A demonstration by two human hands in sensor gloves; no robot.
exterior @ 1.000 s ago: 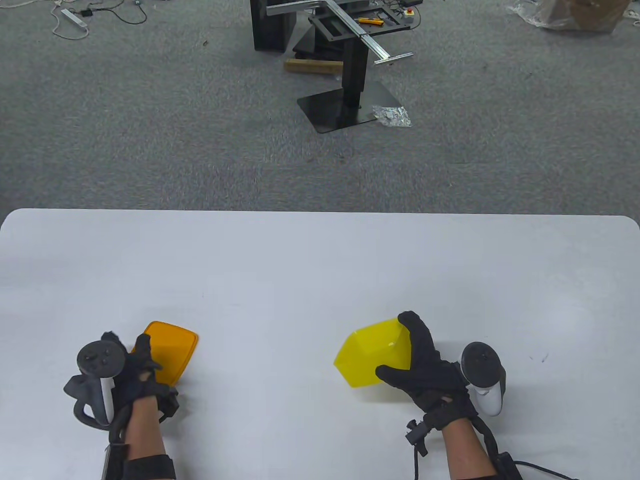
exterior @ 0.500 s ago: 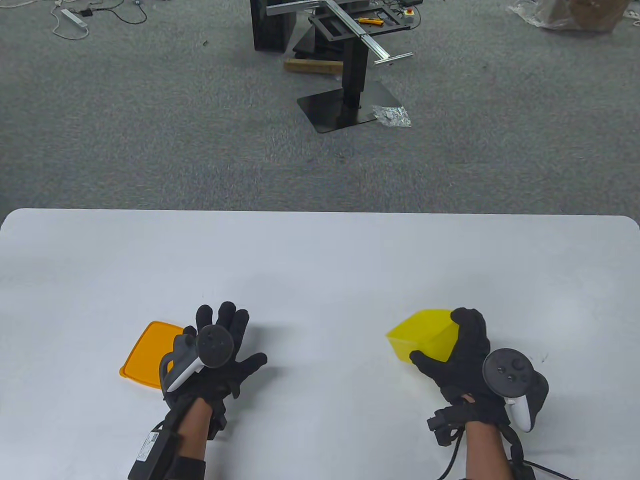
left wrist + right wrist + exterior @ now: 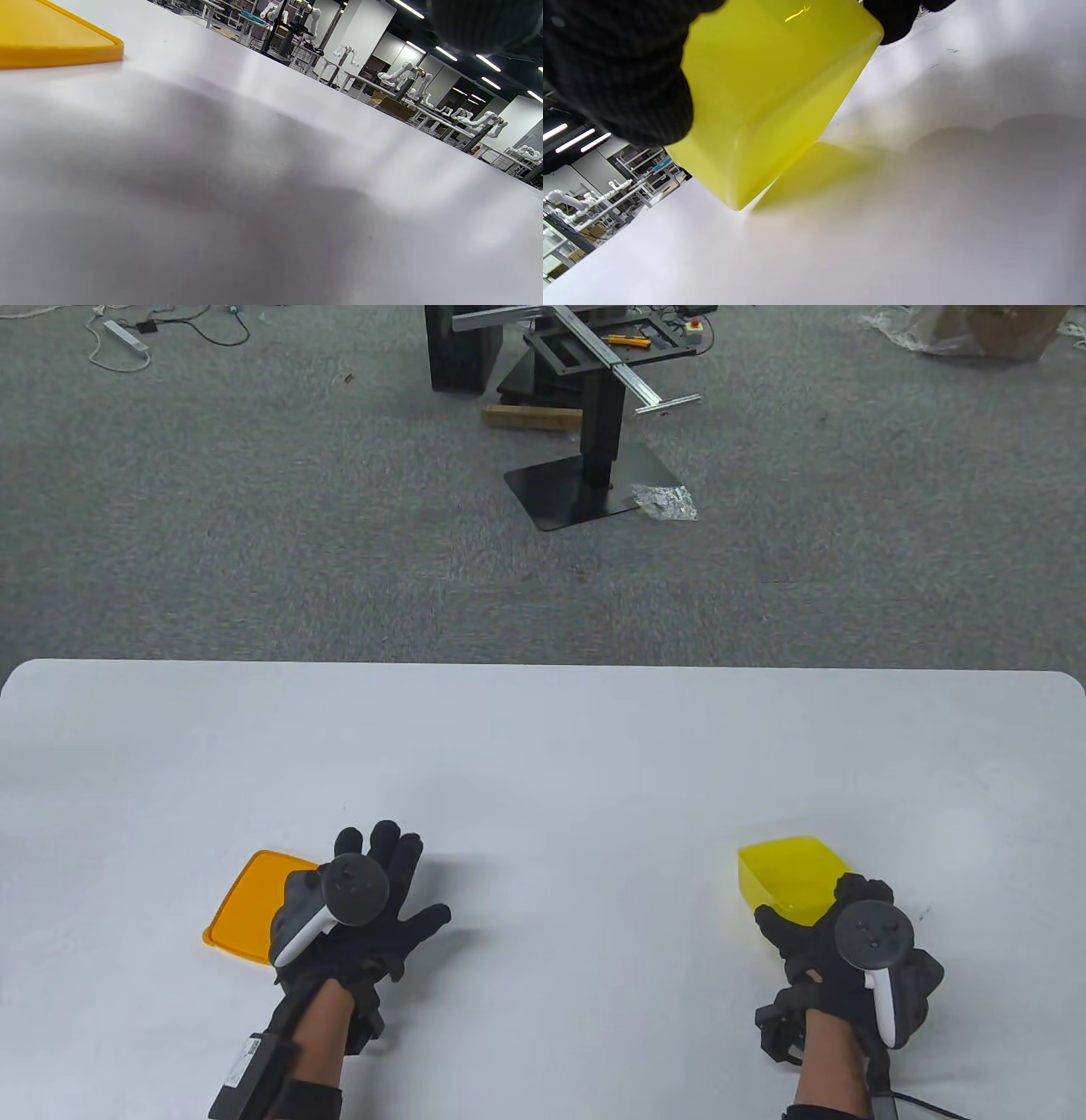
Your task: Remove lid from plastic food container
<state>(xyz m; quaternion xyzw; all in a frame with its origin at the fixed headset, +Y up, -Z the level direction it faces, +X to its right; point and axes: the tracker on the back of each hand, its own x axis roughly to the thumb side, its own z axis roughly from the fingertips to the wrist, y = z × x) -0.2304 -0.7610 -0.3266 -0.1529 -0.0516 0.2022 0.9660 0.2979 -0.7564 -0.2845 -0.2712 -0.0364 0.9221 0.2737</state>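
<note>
While I monitor the table view, the lid (image 3: 242, 909) lies flat on the white counter (image 3: 543, 763) at the near left, orange, fully separated from the container (image 3: 791, 879), which sits well apart at the near right. My left hand (image 3: 365, 916) rests palm down just beside the lid's right edge, its fingers (image 3: 386, 848) spread wide and holding nothing; the tracker (image 3: 339, 899) on the back of this hand covers part of the lid's right side, so I cannot tell whether hand and lid touch. From the left wrist view, only one corner of the lid (image 3: 55, 38) shows at the upper left, flat on the counter (image 3: 271, 190), with a shadow spread across the surface beneath the hand. My right hand (image 3: 836, 954) grips the yellow, translucent container at its near side, with the fingers curled over the near rim. From the right wrist view, the container (image 3: 768, 97) is tilted, one lower corner touching the counter (image 3: 925, 212), and the gloved fingers (image 3: 623, 76) press against its wall at the upper left, with another fingertip at its upper right edge. Beyond the far edge of the counter, a black stand (image 3: 594, 466) is positioned on the grey carpet.
</note>
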